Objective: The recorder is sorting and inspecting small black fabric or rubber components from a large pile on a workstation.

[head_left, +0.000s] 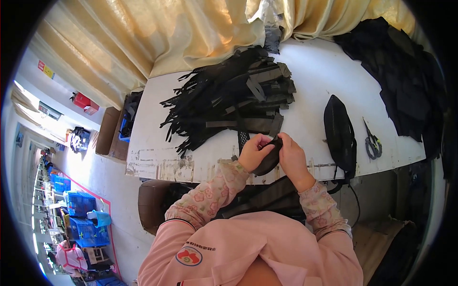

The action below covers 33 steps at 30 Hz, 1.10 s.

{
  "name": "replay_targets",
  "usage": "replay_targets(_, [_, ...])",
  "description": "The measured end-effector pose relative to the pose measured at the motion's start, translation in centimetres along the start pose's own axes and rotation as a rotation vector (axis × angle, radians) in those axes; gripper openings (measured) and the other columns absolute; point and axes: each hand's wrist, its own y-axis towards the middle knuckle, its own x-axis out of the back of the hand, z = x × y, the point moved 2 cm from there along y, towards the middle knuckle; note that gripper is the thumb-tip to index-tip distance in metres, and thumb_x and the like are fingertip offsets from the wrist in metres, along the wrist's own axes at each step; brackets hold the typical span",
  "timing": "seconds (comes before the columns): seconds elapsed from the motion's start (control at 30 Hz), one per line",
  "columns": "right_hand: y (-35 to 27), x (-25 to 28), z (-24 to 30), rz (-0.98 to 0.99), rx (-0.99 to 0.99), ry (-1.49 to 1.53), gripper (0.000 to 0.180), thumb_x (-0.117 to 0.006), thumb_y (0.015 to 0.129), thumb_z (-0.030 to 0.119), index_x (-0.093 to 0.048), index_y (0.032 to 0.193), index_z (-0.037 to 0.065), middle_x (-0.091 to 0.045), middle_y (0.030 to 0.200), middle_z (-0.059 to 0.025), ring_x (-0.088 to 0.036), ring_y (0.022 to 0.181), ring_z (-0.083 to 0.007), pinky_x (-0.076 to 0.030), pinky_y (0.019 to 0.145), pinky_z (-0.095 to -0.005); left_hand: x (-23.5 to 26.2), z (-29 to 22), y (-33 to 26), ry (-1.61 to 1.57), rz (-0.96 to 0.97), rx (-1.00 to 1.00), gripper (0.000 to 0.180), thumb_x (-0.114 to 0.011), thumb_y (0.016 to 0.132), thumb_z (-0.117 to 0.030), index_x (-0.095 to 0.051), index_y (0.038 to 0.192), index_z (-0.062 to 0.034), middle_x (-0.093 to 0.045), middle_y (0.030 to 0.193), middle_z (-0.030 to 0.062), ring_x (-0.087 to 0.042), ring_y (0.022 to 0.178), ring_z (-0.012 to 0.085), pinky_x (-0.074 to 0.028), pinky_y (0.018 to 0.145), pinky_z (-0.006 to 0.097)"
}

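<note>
Close to the front edge of the white table [315,66], my left hand [255,151] and my right hand [292,156] come together on a black fabric piece [268,164]. Fingertips of both hands pinch its upper edge, and its rounded lower part hangs below them. What exactly the piece is, I cannot tell. A large heap of black fabric straps [224,93] lies just beyond my hands, with several flat grey-black ends pointing right. To the right of my hands rests a long, pointed black fabric pouch [338,126]. Beside it lie dark-handled scissors [372,145].
Another pile of black fabric [405,71] covers the table's right side. Cream curtains [191,33] hang along the back. Cardboard boxes [109,132] stand left of the table, and one box [151,202] sits below its edge. Blue crates [81,205] and another person [71,257] are farther left.
</note>
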Motion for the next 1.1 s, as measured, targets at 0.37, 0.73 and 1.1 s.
replay_targets(0.37, [3.1, 2.4, 1.2, -0.034, 0.23, 0.089, 0.011, -0.061, 0.082, 0.014, -0.056, 0.076, 0.007, -0.059, 0.068, -0.0103, -0.056, 0.062, -0.0292, -0.047, 0.058, -0.0334, -0.4, -4.5, -3.5, 0.634, -0.017, -0.445, 0.017, -0.073, 0.076, -0.005, -0.056, 0.077, -0.0002, -0.055, 0.07, 0.0099, -0.055, 0.06, 0.0227, -0.044, 0.055, 0.03])
replay_targets(0.73, [-0.3, -0.9, 0.6, 0.376, -0.704, 1.377, 0.019, -0.059, 0.087, 0.02, -0.06, 0.073, 0.006, -0.053, 0.066, 0.0035, -0.047, 0.063, -0.0059, -0.037, 0.06, -0.0214, -0.2, -5.4, -4.1, 0.589, 0.135, -0.222, 0.012, -0.065, 0.082, -0.004, -0.056, 0.089, -0.0021, -0.055, 0.077, 0.0062, -0.054, 0.071, 0.0152, -0.044, 0.063, 0.027])
replay_targets(1.1, [-1.0, 1.0, 2.5, 0.712, -0.585, 1.818, 0.015, -0.057, 0.088, 0.006, -0.058, 0.103, 0.003, -0.062, 0.094, -0.0035, -0.058, 0.085, -0.0131, -0.047, 0.077, -0.0286, 2.3, -4.6, -2.9, -0.154, 0.137, 0.0, 0.015, -0.049, 0.09, 0.002, -0.058, 0.102, -0.0007, -0.059, 0.093, 0.0008, -0.054, 0.088, 0.0083, -0.044, 0.082, 0.023])
